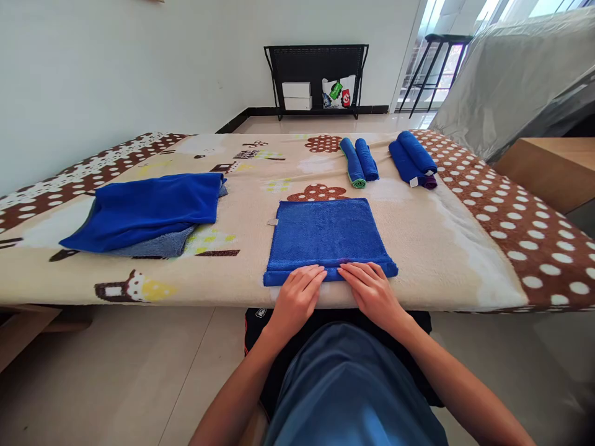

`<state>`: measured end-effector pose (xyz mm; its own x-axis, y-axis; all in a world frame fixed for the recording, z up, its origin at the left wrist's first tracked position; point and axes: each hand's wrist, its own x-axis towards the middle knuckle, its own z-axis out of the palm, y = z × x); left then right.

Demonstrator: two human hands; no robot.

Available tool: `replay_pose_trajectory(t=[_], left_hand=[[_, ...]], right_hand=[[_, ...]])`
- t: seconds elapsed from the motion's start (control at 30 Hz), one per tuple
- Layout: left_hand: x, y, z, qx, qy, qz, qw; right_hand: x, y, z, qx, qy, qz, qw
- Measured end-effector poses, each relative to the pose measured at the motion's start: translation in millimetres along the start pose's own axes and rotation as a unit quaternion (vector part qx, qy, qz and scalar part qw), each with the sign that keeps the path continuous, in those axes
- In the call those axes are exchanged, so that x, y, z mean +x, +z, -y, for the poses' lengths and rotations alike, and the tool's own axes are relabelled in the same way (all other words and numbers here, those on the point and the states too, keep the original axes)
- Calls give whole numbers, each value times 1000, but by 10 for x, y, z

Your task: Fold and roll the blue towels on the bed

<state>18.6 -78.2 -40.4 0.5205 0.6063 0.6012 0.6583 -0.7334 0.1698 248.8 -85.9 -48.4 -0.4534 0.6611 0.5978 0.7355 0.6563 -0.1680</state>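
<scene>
A blue towel point(325, 232) lies folded flat on the blanket-covered table point(446, 248), its near edge turned over into a thin roll. My left hand point(297, 296) and my right hand point(369, 291) rest side by side on that rolled near edge, fingers stretched forward and pressing down on it. Neither hand wraps round anything.
A loose pile of blue towels point(144, 210) lies at the left. Rolled blue towels point(359, 161) and another rolled pair point(413, 160) sit at the far right. A black rack point(316, 77) stands by the back wall. A wooden surface point(548, 164) is at the right.
</scene>
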Motion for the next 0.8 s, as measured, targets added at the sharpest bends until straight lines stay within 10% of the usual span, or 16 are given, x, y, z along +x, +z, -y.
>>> replay_pose_trajectory(t=[0.23,0.6,0.8], left_hand=[[-450,-295,496,64,-92,-57,992],[76,163,-101,69,-5,9,998],[-136,-17,198,85,-58,-8,995]], right_hand=[[-384,-246,-448,-21,78,-26,996],[133,175,194,-9,17,-15,1000],[-40,-27,-108,-51,75,-18,996]])
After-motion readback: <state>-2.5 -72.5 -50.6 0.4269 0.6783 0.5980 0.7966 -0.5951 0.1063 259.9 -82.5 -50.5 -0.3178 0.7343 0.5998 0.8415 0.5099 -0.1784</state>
